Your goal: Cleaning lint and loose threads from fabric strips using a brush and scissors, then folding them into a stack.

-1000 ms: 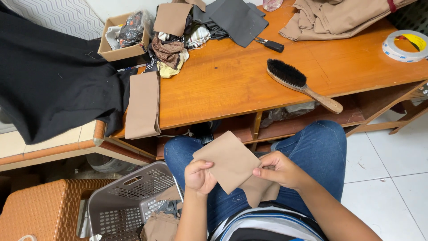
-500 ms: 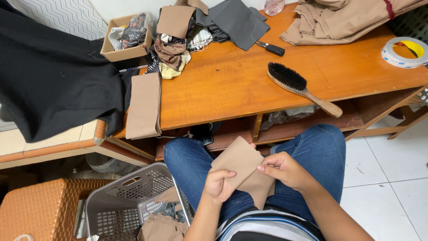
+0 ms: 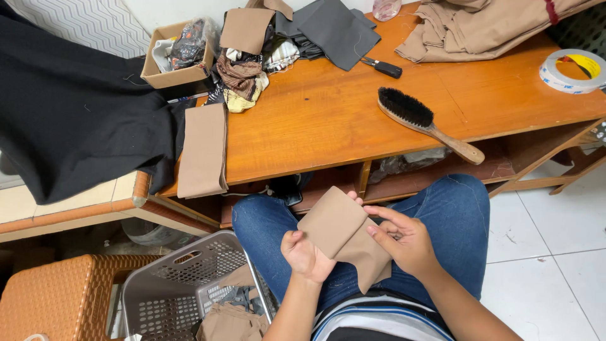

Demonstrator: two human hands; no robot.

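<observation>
Black cloth (image 3: pixel 69 120) drapes far left, a grey basket (image 3: pixel 183 284) with tan scraps below it. Tan strip (image 3: pixel 203 151) hangs off the table (image 3: pixel 315 120) edge. Left hand (image 3: pixel 306 256) pinches the lower edge of a folded tan piece (image 3: pixel 341 233) – held over the lap, between both hands. Right hand (image 3: pixel 404 240) grips its right side, fingers flat on it. Brush (image 3: pixel 426 123) on the table – tape roll (image 3: pixel 571 69) far right.
</observation>
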